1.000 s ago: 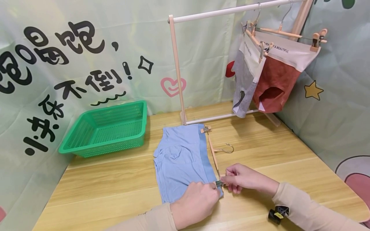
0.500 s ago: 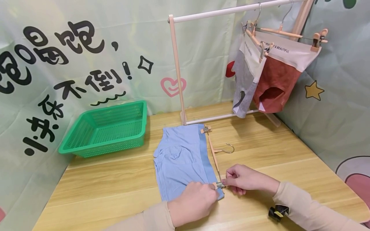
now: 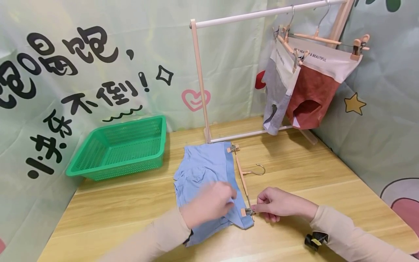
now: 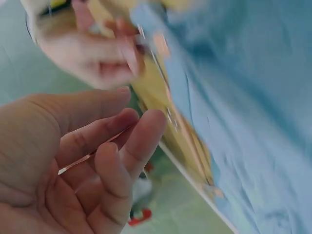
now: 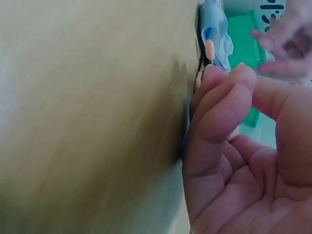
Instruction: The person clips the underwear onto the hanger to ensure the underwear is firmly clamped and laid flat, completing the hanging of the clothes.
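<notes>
Light blue boxer briefs point(image 3: 209, 167) lie flat on the wooden table, waistband to the right. Along that waistband runs a clip hanger point(image 3: 242, 178), its metal hook pointing right. Its far clip point(image 3: 233, 148) sits on the waistband's far corner, and the near clip point(image 3: 247, 212) sits on the waistband close to the near corner. My right hand point(image 3: 278, 204) pinches the near clip's handle end between thumb and fingers. Blurred by motion, my left hand point(image 3: 211, 203) is above the briefs; the left wrist view shows its fingers point(image 4: 144, 141) loosely bent with nothing between them.
A green plastic basket point(image 3: 121, 145) stands at the back left. Behind the briefs rises a rack with a white rail point(image 3: 248, 15). Grey-and-white underwear point(image 3: 278, 87) and red-brown underwear point(image 3: 314, 91) hang there from clip hangers. Printed cloth walls enclose the table's back and sides.
My left hand has left the near clip and moved up and left over the briefs. The near clip has tipped to lie flatter on the waistband; my right hand stays at it.
</notes>
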{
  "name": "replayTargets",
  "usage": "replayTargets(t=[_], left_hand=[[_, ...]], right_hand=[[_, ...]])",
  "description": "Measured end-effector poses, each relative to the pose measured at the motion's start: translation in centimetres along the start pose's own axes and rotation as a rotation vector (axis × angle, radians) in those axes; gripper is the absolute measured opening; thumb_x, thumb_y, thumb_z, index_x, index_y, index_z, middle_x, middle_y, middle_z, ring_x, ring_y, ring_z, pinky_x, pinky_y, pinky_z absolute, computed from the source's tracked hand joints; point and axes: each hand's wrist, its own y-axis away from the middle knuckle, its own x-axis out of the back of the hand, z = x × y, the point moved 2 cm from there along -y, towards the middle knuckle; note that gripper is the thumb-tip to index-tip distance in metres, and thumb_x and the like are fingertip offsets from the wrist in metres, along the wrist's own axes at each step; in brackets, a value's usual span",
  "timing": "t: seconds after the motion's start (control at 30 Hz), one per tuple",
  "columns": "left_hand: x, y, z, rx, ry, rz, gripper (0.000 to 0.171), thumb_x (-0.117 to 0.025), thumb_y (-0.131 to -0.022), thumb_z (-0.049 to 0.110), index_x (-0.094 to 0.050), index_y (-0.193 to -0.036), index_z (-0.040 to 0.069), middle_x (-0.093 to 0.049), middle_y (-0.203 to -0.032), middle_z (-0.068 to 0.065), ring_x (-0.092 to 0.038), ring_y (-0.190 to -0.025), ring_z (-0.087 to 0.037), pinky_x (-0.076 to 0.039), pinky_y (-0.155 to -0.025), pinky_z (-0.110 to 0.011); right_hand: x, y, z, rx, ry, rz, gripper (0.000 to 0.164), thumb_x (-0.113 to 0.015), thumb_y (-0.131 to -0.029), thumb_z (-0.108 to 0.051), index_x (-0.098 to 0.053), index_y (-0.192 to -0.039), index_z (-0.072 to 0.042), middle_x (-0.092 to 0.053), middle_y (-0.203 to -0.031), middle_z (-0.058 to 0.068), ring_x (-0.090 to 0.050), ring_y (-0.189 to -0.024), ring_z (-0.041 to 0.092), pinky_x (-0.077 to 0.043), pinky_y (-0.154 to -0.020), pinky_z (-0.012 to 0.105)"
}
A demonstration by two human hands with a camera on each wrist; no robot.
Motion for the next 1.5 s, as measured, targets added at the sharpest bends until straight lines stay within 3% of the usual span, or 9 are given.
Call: replayTargets(t=[0.13,0.3,0.47,0.63,0.83,1.0,1.23,1.5], left_hand=[[0.2,-2.0,-2.8,0.098,0.005,0.048,0.003,-0.083,-0.093,0.016,-0.081,-0.095,0.017,-0.079,-0.092,0.002,-0.072,-0.074,-0.010,-0.052,-0.056,-0.019],[-0.6,-5.1,-6.5,0.198,-0.023,0.100,0.005,-0.079,-0.094,0.012,-0.081,-0.098,0.014,-0.081,-0.096,-0.002,-0.077,-0.083,-0.017,-0.060,-0.064,-0.028],[-1.8,-8.2,-10.0,0.324,-0.017,0.127,0.010,-0.073,-0.099,0.010,-0.082,-0.104,0.013,-0.082,-0.102,-0.004,-0.078,-0.086,-0.022,-0.063,-0.068,-0.036],[-3.5,-11.0,-12.4,0.412,-0.017,0.140,0.014,-0.070,-0.100,0.010,-0.082,-0.107,0.014,-0.081,-0.104,-0.005,-0.078,-0.089,-0.026,-0.064,-0.070,-0.043],[-5.5,-13.4,-13.7,0.455,-0.057,0.147,0.015,-0.068,-0.102,0.013,-0.080,-0.111,0.014,-0.076,-0.104,-0.005,-0.076,-0.088,-0.026,-0.064,-0.072,-0.042],[-5.9,-14.9,-14.1,0.476,-0.087,0.163,0.015,-0.074,-0.099,0.014,-0.079,-0.113,0.015,-0.074,-0.106,-0.004,-0.076,-0.087,-0.027,-0.064,-0.072,-0.041],[-5.9,-15.4,-13.9,0.487,-0.078,0.124,0.022,-0.084,-0.093,0.023,-0.078,-0.112,0.015,-0.073,-0.106,-0.004,-0.075,-0.088,-0.030,-0.063,-0.071,-0.045],[-6.5,-15.9,-15.1,0.509,-0.074,0.113,0.012,-0.080,-0.095,0.018,-0.080,-0.106,0.015,-0.075,-0.103,-0.004,-0.077,-0.090,-0.030,-0.064,-0.072,-0.045]], right_hand=[[0.8,0.0,-0.4,0.003,0.028,0.009,0.039,-0.068,-0.106,-0.029,-0.067,-0.079,-0.001,-0.065,-0.060,-0.001,-0.055,-0.046,0.006,-0.046,-0.046,0.019],[2.7,-0.7,-1.1,0.011,0.070,0.066,0.039,-0.068,-0.106,-0.029,-0.063,-0.078,-0.002,-0.064,-0.061,0.000,-0.056,-0.048,0.009,-0.049,-0.046,0.023],[5.3,-2.5,-1.6,0.002,0.098,0.154,0.033,-0.067,-0.107,-0.025,-0.062,-0.086,0.000,-0.066,-0.066,0.003,-0.058,-0.053,0.010,-0.051,-0.049,0.025],[7.9,-5.1,-1.6,0.004,0.133,0.284,0.029,-0.066,-0.107,-0.023,-0.064,-0.095,0.004,-0.070,-0.071,0.007,-0.060,-0.057,0.011,-0.050,-0.051,0.025],[9.8,-8.4,-1.4,-0.033,0.156,0.399,0.027,-0.066,-0.106,-0.025,-0.067,-0.105,0.003,-0.075,-0.081,0.018,-0.064,-0.060,0.013,-0.051,-0.054,0.025],[10.7,-11.1,-1.1,-0.081,0.175,0.438,0.025,-0.067,-0.106,-0.026,-0.069,-0.106,-0.001,-0.076,-0.086,0.017,-0.068,-0.064,0.016,-0.055,-0.059,0.026],[11.4,-13.9,-0.7,-0.148,0.172,0.456,0.026,-0.069,-0.105,-0.029,-0.069,-0.101,-0.003,-0.076,-0.083,0.013,-0.065,-0.062,0.014,-0.051,-0.055,0.024],[11.4,-15.4,-0.6,-0.184,0.140,0.432,0.030,-0.070,-0.105,-0.032,-0.067,-0.098,-0.003,-0.069,-0.072,0.003,-0.059,-0.058,0.009,-0.048,-0.054,0.022]])
